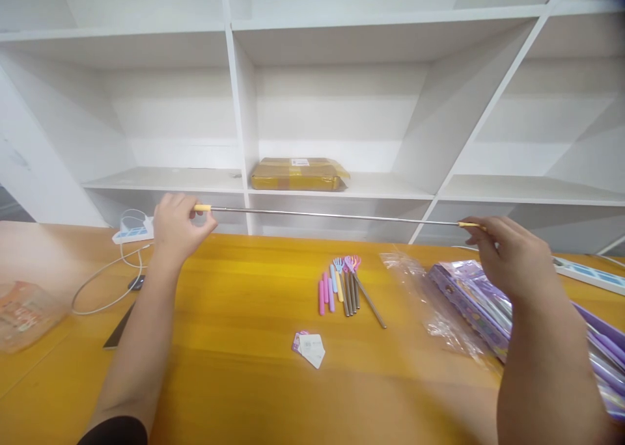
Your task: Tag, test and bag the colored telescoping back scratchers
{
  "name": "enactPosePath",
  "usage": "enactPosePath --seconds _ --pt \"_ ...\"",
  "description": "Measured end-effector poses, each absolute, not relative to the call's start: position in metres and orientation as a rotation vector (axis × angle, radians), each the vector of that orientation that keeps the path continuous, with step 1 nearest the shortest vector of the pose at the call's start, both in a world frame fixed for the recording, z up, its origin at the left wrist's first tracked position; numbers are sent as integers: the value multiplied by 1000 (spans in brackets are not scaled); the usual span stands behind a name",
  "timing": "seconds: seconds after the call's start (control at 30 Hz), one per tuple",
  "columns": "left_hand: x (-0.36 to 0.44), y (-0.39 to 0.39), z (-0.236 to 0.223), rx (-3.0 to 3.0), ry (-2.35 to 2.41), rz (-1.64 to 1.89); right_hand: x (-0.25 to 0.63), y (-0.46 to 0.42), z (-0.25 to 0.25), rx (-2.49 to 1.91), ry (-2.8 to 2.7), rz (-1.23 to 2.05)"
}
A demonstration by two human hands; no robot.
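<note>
Stretched between my hands above the table is a telescopic back scratcher [317, 215], its thin metal rod drawn out long and nearly level. My left hand [178, 227] pinches the yellow handle at one end. At the other end, my right hand [510, 250] grips the yellow tip, most of which the fingers hide. Below lie several metal rods with small claw heads [347, 266] in blue, purple and pink. Beside them are loose coloured handles [326, 289] in pink, purple, blue and yellow. Small paper tags [311, 349] rest nearer to me.
On the right, a purple box [442, 282] of wrapped scratchers stands beside clear plastic wrappers [434, 302]. Power strips [134, 235] with a white cable, a dark flat device [118, 331] and a plastic bag [27, 315] are around. A taped carton [297, 174] sits on the white shelf behind.
</note>
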State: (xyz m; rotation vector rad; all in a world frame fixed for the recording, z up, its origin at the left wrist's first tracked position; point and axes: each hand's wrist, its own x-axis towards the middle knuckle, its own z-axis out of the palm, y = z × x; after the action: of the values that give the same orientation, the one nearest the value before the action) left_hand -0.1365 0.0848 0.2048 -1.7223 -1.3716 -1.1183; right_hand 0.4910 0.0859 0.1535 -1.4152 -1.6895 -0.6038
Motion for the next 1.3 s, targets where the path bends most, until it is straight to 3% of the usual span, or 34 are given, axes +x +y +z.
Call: enactPosePath --seconds 0.87,1.07,1.3 --pt "-117 89 192 -1812 -1325 -1036 487 89 140 -1580 -1836 -645" --pt "-39 81 149 -1949 -1228 -939 396 90 127 -1174 -2167 -897" --pt "9 63 116 -2032 -1078 -944 288 66 117 -943 -2285 -914"
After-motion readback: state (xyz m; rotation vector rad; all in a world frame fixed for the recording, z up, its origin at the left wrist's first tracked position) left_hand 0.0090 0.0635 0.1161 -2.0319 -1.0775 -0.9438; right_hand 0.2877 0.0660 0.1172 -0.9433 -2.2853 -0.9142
